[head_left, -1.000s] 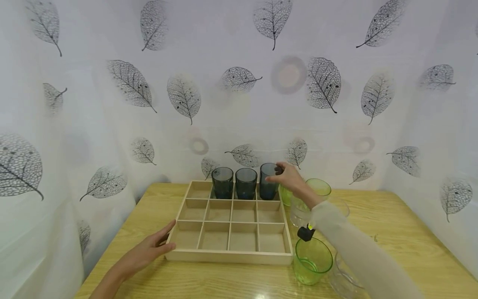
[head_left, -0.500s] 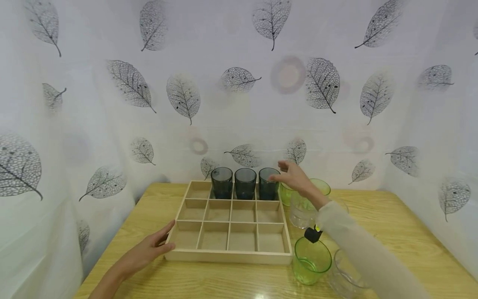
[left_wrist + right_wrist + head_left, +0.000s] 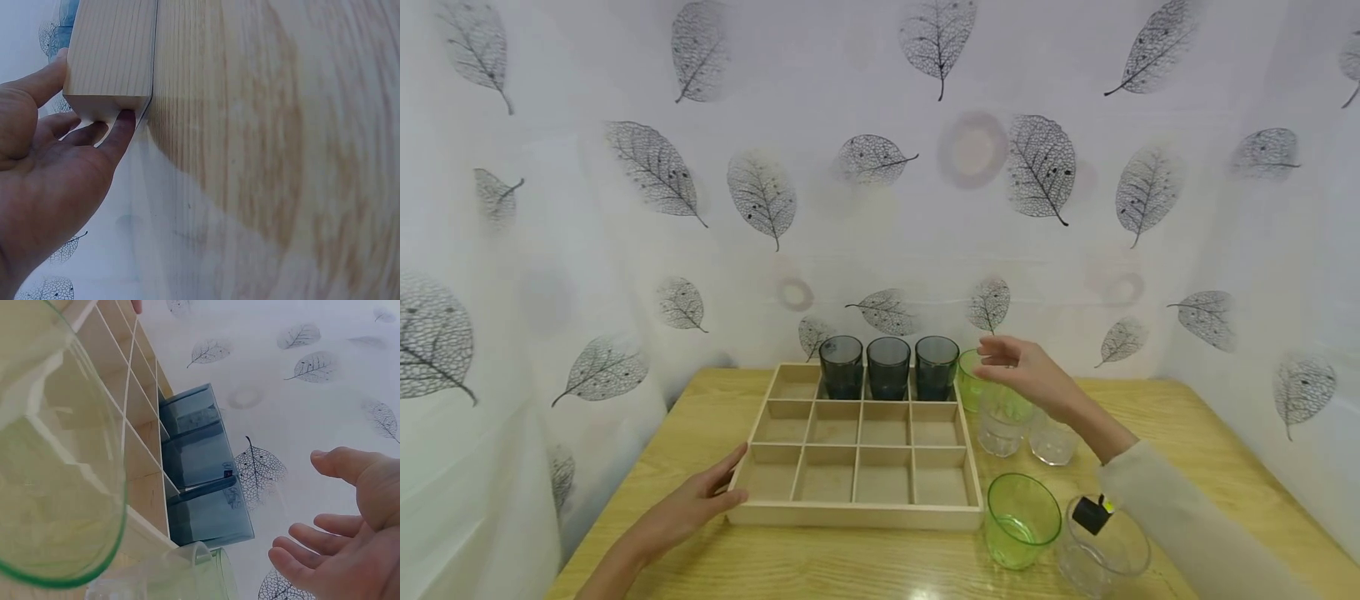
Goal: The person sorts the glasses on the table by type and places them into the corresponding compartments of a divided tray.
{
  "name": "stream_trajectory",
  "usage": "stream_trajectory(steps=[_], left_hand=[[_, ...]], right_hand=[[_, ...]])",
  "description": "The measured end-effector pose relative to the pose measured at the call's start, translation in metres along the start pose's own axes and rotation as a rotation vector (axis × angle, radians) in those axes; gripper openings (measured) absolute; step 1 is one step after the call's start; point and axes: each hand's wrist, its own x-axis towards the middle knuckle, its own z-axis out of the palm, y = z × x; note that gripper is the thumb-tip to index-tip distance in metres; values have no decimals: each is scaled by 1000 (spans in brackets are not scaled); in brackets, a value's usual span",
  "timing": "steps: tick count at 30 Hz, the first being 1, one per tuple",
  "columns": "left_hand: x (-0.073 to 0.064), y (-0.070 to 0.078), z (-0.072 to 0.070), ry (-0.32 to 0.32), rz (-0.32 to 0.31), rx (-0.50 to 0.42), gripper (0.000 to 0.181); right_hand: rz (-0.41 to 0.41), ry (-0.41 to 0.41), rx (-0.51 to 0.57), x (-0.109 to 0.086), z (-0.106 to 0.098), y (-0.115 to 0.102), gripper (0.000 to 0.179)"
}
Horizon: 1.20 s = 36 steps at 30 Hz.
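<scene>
A wooden divided tray (image 3: 853, 515) sits mid-table. Three dark blue-grey glasses (image 3: 888, 371) stand upright in its back row, in every compartment but the leftmost; the right wrist view shows these dark glasses (image 3: 200, 453) side by side. My left hand (image 3: 688, 508) touches the tray's front left corner, fingers against the side wall and thumb near the top edge. To the right of the rightmost dark glass, my right hand (image 3: 1037, 375) is in the air with its fingers apart, holding nothing. That hand (image 3: 356, 537) shows an open palm in the right wrist view.
Right of the tray stand a green glass (image 3: 968, 383) at the back, a clear glass (image 3: 1000, 433) and a low clear glass (image 3: 1052, 446). Nearer are another green glass (image 3: 1022, 525) and a wide clear glass (image 3: 1101, 558). A leaf-print curtain (image 3: 880, 242) hangs behind.
My right hand has let go of the rightmost dark glass, which now stands lower in its compartment, and has moved away to the right. The left hand stays at the tray corner.
</scene>
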Motion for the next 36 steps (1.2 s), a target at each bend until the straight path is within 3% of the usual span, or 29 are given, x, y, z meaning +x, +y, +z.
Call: stream_trajectory(steps=[11,21,33,36], left_hand=[[0,-1,-1,6,30,11,75],[0,-2,-1,-7,46,2,75],[0,-3,-1,0,46,-7,75],[-1,-3,-1,3,50,-2,75]], right_hand=[[-25,-21,11,-52,-12,3,60],[7,-30,10,-95,-21,5,56],[59,-17,-25,-143,-29,28,51],[40,-27,-34,-154,-29,36,49]])
